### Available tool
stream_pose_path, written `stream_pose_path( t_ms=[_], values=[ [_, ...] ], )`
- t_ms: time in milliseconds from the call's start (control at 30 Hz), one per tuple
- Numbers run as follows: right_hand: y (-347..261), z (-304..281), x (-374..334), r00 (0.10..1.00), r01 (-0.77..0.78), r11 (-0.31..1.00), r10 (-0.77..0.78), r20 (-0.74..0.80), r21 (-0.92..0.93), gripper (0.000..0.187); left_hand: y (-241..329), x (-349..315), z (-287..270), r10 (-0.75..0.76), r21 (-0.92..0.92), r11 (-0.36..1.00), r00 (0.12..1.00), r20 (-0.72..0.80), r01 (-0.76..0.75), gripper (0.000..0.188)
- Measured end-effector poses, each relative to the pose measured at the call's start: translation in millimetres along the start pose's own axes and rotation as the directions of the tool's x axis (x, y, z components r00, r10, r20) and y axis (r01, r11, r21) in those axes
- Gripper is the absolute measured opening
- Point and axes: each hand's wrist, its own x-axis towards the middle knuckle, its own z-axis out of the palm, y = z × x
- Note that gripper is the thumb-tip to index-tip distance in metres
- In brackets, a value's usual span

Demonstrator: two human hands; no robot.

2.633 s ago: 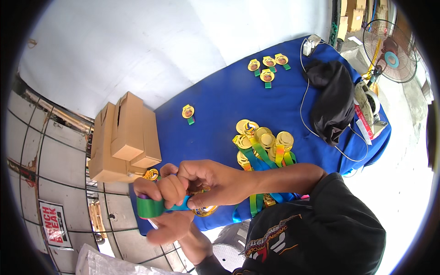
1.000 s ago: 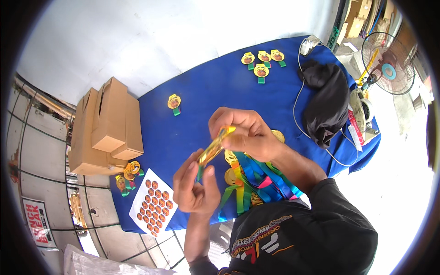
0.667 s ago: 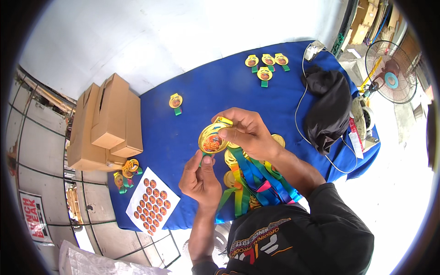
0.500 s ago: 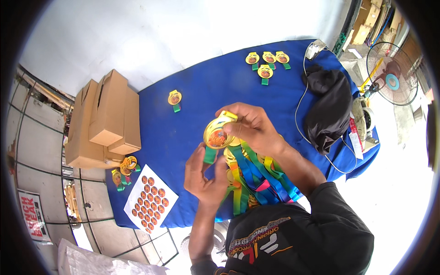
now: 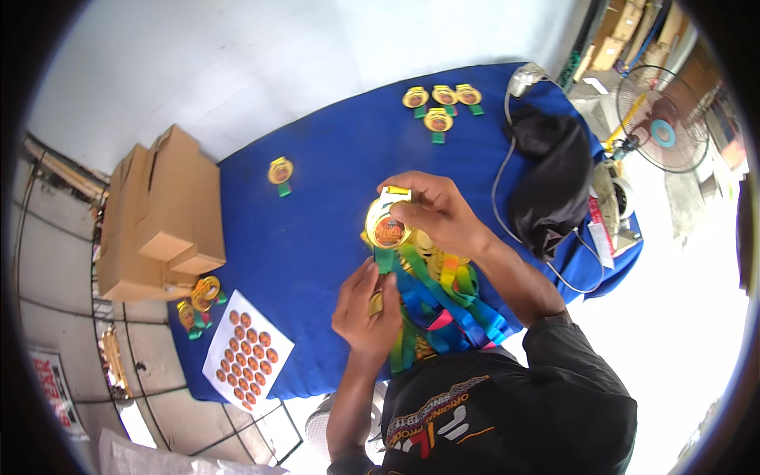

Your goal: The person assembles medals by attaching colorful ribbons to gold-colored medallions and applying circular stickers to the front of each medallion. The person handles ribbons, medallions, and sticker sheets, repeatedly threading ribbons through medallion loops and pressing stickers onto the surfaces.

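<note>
Gold medal (image 5: 389, 230) is up in the right hand (image 5: 443, 218), held off the tabletop (image 5: 340, 150) around the middle of the frame. Thumb's on the front of it near the top, fingers wrapped behind, so that hand is definitely clamped on it. You can see the round orange picture on its face, and a short bit of green ribbon (image 5: 385, 260) hangs off the bottom. The left hand (image 5: 366, 317) sits just below, fingertips and thumb close together right at the ribbon's lower end, but honestly can't tell if it's actually pinching it.

Behind and just right of the left hand there's a messy heap of medals and ribbons (image 5: 443, 289), with blue, green and yellow straps all over each other. Four medals (image 5: 438, 120) sit in a group at the upper middle, plus a lone medal (image 5: 279, 170) left of centre. Lower left has a little cluster of medals (image 5: 206, 293) near some cardboard boxes (image 5: 174, 206), with a white sheet of round orange prints (image 5: 245, 348) right beside it. Dark bundled cloth (image 5: 550, 178) is over on the right, fan (image 5: 662, 133) upper right.
</note>
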Motion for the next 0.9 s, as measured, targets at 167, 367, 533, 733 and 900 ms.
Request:
stream_pose_path(
  t_ms=[167,367,533,733,900],
  values=[
    [7,-127,36,0.988,-0.075,0.826,-0.014,-0.154,-0.559,0.033,-19,-11,-31,-0.048,0.133,0.99,0.999,0.013,0.046,0.014],
    [39,-277,97,0.932,-0.349,0.707,0.194,-0.306,-0.615,0.038,-69,-28,-112,-0.325,0.18,0.915,0.924,-0.201,0.361,0.011],
    [67,-303,113,0.874,-0.469,0.564,0.185,-0.45,-0.679,0.048,-93,-54,-190,-0.403,0.145,0.856,0.816,-0.415,0.497,0.021],
    [71,-296,104,0.931,-0.348,0.123,-0.068,-0.358,-0.929,0.05,-88,-92,-254,-0.46,0.171,0.729,0.66,-0.594,0.663,0.026],
    [57,-253,95,0.92,-0.208,-0.173,-0.369,-0.132,-0.963,0.033,-80,-107,-236,-0.508,0.232,0.634,0.624,-0.594,0.738,0.024]
  ],
)
